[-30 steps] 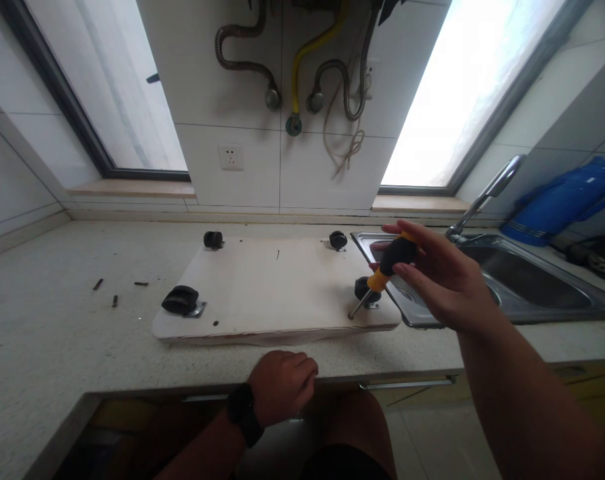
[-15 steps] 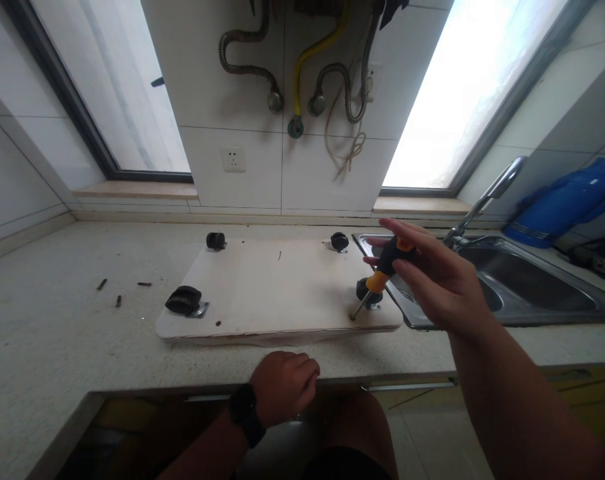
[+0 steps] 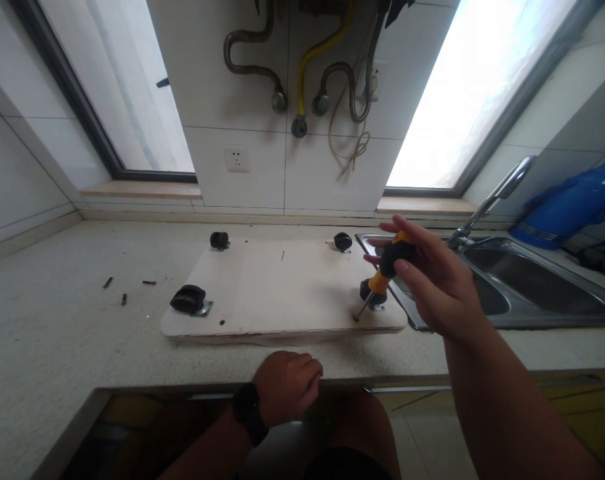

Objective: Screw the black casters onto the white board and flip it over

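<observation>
My right hand [image 3: 435,283] is wrapped round the black and yellow handle of a screwdriver [image 3: 379,281]. Its shaft slants down to the left, and the tip meets a screw or hole [image 3: 356,317] near the front right corner of a white board [image 3: 277,293]. Black casters are fixed at the board's corners: front left [image 3: 188,300], back left [image 3: 219,241], back right [image 3: 342,241] and front right [image 3: 371,293], the last partly behind the screwdriver. My left hand [image 3: 288,387], with a black watch on its wrist, is curled closed at the counter's front edge; nothing shows in it.
Several dark screws [image 3: 124,299] lie on the pale counter [image 3: 72,320] left of the board. To the right are a steel sink [image 3: 522,280] with a faucet [image 3: 492,197] and a blue object [image 3: 572,203]. Pipes [image 3: 301,73] and a socket [image 3: 237,159] are on the wall.
The view has shifted slightly, so the scene sits a little further right. My right hand's fingers have moved slightly round the screwdriver handle; the tip stays at the same spot. My left hand stays curled.
</observation>
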A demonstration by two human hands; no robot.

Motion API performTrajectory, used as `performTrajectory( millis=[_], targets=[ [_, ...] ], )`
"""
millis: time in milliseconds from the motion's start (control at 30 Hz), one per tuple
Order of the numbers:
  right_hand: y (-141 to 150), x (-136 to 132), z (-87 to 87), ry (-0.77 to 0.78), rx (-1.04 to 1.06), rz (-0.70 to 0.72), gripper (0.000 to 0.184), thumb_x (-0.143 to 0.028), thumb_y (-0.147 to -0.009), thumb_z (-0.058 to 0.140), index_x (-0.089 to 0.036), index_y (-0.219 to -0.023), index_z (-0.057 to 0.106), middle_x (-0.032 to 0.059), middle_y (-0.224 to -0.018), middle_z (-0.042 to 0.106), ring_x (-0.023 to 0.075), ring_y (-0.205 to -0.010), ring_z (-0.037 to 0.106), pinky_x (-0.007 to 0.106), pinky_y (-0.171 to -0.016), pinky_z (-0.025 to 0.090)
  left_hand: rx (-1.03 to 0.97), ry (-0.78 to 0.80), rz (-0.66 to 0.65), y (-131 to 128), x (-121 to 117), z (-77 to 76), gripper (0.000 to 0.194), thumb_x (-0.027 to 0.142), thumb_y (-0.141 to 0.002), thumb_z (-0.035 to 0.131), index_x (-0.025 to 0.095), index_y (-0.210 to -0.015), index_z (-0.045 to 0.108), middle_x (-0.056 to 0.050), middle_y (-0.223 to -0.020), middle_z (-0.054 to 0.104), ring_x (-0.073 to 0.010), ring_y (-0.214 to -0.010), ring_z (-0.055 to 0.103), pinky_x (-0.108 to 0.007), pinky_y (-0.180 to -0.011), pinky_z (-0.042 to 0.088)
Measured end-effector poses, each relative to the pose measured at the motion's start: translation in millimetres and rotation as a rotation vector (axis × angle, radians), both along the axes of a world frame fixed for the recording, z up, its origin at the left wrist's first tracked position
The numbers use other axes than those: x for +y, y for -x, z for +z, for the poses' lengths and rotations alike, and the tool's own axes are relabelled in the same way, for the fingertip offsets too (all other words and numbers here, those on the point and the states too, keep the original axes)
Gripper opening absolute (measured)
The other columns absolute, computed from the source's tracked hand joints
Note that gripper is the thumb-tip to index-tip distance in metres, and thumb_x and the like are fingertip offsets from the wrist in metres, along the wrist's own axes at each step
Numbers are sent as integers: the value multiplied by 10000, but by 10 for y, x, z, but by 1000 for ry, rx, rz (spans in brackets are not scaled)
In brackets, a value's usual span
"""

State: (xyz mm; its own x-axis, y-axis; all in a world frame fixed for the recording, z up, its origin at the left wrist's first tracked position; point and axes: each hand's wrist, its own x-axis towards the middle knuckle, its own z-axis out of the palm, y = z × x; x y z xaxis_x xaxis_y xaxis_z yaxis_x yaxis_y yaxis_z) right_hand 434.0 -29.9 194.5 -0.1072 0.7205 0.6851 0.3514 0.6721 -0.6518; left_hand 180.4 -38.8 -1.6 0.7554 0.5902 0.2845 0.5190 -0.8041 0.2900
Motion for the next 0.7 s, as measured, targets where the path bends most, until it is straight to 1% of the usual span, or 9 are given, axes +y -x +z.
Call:
performTrajectory(
  millis=[67, 133, 200, 267, 333, 367, 433, 600, 700],
  targets=[
    [-30, -10, 0, 83, 1, 31, 611, -225, -993, 604, -506, -1526, 500, 26, -1537, 556, 272, -1254, 694, 525, -987, 674, 5, 4, 1, 0, 1, 7, 90, 224, -969, 569, 242, -978, 657, -1, -867, 737, -193, -770, 694, -354, -664, 443],
    [-38, -15, -11, 72, -22, -55, 649, -233, -974, 643, -490, -1547, 480, 41, -1473, 600, 256, -1152, 734, 504, -937, 698, 12, 10, -1, 1, 1, 17, 85, 222, -967, 573, 240, -973, 655, 0, -861, 734, -191, -769, 692, -351, -668, 446],
    [-18, -18, -26, -23, -83, -242, 633, -257, -935, 708, -443, -1517, 542, 58, -1343, 640, 252, -1074, 737, 477, -875, 717, 17, 11, -2, 3, 3, 24, 81, 221, -967, 576, 239, -971, 655, 0, -860, 733, -188, -770, 690, -350, -669, 448],
    [24, -23, -39, -176, -188, -441, 580, -276, -882, 773, -412, -1431, 642, 71, -1210, 637, 256, -1010, 711, 452, -780, 727, 23, 2, -3, 5, 5, 23, 86, 220, -970, 571, 239, -973, 655, 0, -860, 732, -189, -773, 688, -350, -670, 446],
    [72, -37, -46, -305, -281, -560, 542, -275, -852, 802, -419, -1363, 694, 77, -1116, 612, 254, -936, 682, 443, -697, 718, 37, -10, -8, 5, 7, 15, 90, 221, -972, 564, 242, -975, 651, 1, -855, 727, -193, -772, 685, -354, -668, 443],
    [94, -47, -47, -341, -301, -579, 539, -270, -853, 797, -430, -1358, 696, 78, -1094, 600, 250, -906, 671, 442, -673, 712, 47, -18, -11, 4, 7, 10, 88, 221, -971, 561, 243, -976, 646, 2, -854, 723, -196, -773, 684, -357, -667, 442],
    [127, -74, -48, -340, -301, -561, 559, -262, -878, 757, -446, -1398, 665, 81, -1095, 581, 250, -902, 660, 442, -669, 706, 69, -38, -14, 2, 6, 2, 82, 224, -969, 556, 245, -978, 635, 2, -858, 716, -201, -774, 681, -364, -661, 438],
    [103, -131, -58, -142, -279, -453, 663, -241, -953, 616, -440, -1571, 484, 88, -1251, 555, 278, -1107, 641, 464, -820, 696, 125, -69, -37, 7, -4, 13, 47, 242, -966, 562, 243, -984, 605, -3, -880, 705, -209, -776, 677, -370, -644, 430],
    [29, -150, -62, -73, -250, -395, 702, -255, -967, 605, -452, -1610, 406, 76, -1321, 565, 274, -1152, 657, 489, -903, 683, 146, -62, -76, 37, 8, 37, 74, 272, -964, 586, 246, -1033, 594, -4, -912, 707, -215, -797, 683, -370, -649, 442]
  ],
)
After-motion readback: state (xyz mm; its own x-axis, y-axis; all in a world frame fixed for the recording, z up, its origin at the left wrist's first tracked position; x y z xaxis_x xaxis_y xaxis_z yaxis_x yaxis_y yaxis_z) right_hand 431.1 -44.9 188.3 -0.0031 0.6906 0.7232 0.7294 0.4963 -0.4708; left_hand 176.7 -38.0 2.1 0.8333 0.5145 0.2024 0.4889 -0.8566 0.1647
